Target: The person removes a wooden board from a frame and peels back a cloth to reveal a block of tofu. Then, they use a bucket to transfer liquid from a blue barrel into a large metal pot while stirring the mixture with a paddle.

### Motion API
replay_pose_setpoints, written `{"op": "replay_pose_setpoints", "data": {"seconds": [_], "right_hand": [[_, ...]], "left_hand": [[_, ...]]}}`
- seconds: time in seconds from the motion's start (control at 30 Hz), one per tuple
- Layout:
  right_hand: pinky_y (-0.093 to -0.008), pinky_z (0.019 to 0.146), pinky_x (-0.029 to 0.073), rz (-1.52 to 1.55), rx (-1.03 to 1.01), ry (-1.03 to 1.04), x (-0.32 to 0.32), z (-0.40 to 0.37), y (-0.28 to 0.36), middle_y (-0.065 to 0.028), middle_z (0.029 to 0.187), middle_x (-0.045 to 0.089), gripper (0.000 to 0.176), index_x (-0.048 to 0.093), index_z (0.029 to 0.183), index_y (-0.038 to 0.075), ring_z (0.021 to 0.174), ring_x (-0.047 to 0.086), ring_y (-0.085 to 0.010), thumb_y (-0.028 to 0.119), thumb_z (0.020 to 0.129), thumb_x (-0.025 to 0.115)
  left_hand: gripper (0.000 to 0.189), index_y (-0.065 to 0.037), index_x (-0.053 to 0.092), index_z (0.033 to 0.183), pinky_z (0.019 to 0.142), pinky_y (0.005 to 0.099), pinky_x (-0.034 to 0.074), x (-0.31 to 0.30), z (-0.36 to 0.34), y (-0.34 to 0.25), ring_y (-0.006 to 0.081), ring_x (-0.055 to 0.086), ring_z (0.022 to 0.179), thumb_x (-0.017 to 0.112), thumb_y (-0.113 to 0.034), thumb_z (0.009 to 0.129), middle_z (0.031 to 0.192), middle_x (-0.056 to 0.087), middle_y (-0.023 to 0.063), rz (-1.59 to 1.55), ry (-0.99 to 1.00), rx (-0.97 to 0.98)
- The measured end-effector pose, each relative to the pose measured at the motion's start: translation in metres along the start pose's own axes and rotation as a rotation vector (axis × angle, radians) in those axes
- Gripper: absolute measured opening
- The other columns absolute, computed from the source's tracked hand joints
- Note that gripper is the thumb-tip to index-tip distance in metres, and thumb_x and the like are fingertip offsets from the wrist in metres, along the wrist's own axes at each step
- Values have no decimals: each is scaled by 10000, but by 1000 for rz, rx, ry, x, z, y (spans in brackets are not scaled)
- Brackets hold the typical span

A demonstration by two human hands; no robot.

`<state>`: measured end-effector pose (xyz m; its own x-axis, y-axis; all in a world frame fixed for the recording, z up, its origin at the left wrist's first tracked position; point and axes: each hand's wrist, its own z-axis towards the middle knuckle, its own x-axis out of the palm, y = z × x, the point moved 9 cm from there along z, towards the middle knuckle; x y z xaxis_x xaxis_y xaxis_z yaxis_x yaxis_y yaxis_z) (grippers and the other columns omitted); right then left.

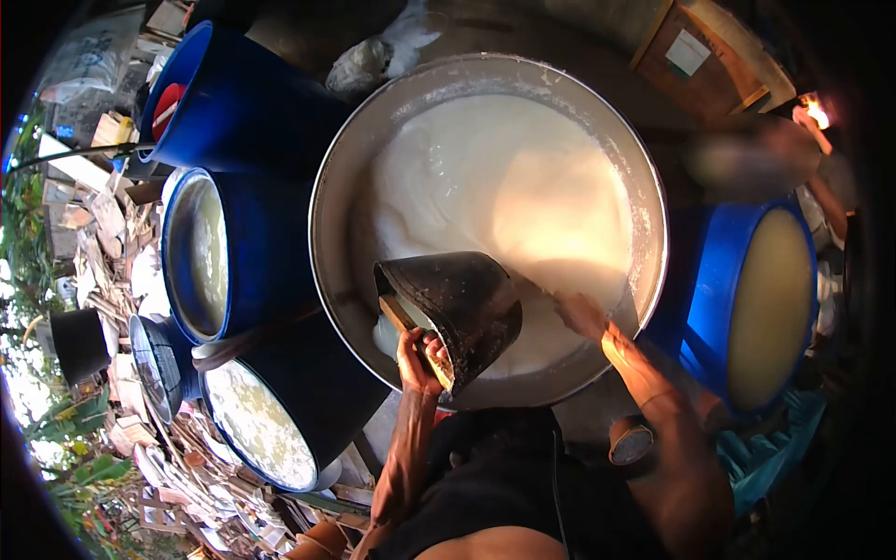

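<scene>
A large round metal vat [322, 233] in front of me holds milky white liquid [448, 168]. Over its near side a dark, worn bucket [467, 299] is tilted, its mouth turned toward the lower left. My left hand [420, 362] is closed around the wooden bar [399, 313] across that mouth. To the right of the bucket's base is my right hand [583, 315], over the liquid near the vat's right rim. Motion smears its fingers, so I cannot make out their shape or whether they hold anything.
Blue barrels [224, 257] stand at left; the nearest [261, 425] holds frothy white liquid. At right, another blue barrel [770, 308] contains yellowish liquid. A small cup-like container [630, 441] sits near my right arm. Scrap wood [112, 215] covers the left ground. Another person's arm [826, 191] shows far right.
</scene>
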<state>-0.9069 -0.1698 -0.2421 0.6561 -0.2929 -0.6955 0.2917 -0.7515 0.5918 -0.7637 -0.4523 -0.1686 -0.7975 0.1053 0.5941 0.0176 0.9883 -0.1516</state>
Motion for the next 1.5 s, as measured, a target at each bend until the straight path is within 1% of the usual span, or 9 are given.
{"op": "replay_pose_setpoints", "data": {"seconds": [0.13,0.2,0.27,0.43,0.7,0.87,1.4,1.47,1.5], "right_hand": [[-500,851,507,-139,157,247,-4,-55,11,-199,1075,669,306,597,1158,46,968,645,-421,119,863,625],[-483,822,510,-119,-234,-90,12,-86,-38,-197,988,680,252,635,1079,18,921,654,-413,87,837,623],[-475,756,525,-33,174,329,-90,-78,5,-219,780,674,158,672,873,-2,823,655,-442,147,829,645],[-276,394,377,596,509,53,-153,-63,-9,-36,635,577,198,593,901,20,457,506,-91,209,924,647],[-305,417,411,621,256,-417,-164,128,-54,-50,636,558,194,545,958,30,475,508,-112,207,949,622],[-475,621,510,299,31,-309,-118,189,-42,-202,815,673,272,550,1007,4,688,658,-388,231,908,663],[-518,776,509,-198,66,285,23,-56,-9,-247,925,669,292,555,1153,46,924,649,-426,162,895,627],[-489,771,518,-831,-534,-245,7,-111,-15,-218,906,683,168,598,1004,60,926,650,-416,153,872,643],[-445,749,525,-143,-65,195,-44,-90,-17,-192,873,693,120,639,910,44,880,663,-397,143,842,653]], "left_hand": [[117,-122,510,847,518,308,466,1,-1,-5,132,470,536,594,-198,880,706,478,8,23,25,25],[120,-129,513,849,508,303,467,3,-2,-5,131,472,534,597,-207,884,708,482,6,10,25,28],[122,-129,514,848,505,304,466,7,-5,-5,130,473,533,598,-209,885,708,483,5,13,11,44],[135,-126,517,836,506,305,471,6,-8,-6,129,478,535,600,-219,887,710,489,5,16,-48,70],[160,-119,500,802,473,280,455,1,-5,-3,124,482,529,601,-217,879,710,490,1,-5,-57,16],[151,-113,495,807,473,279,450,5,-5,-1,118,477,528,596,-202,874,699,483,-5,-11,-1,-15],[184,-124,506,761,456,234,432,21,-20,-5,88,476,492,585,-235,884,637,469,-41,56,-68,95],[168,-116,533,782,422,217,433,9,-16,-11,85,498,478,595,-233,886,648,500,-37,119,-104,135],[168,-116,533,782,422,217,433,8,-16,-10,85,498,478,595,-233,886,648,500,-37,120,-103,135]]}}
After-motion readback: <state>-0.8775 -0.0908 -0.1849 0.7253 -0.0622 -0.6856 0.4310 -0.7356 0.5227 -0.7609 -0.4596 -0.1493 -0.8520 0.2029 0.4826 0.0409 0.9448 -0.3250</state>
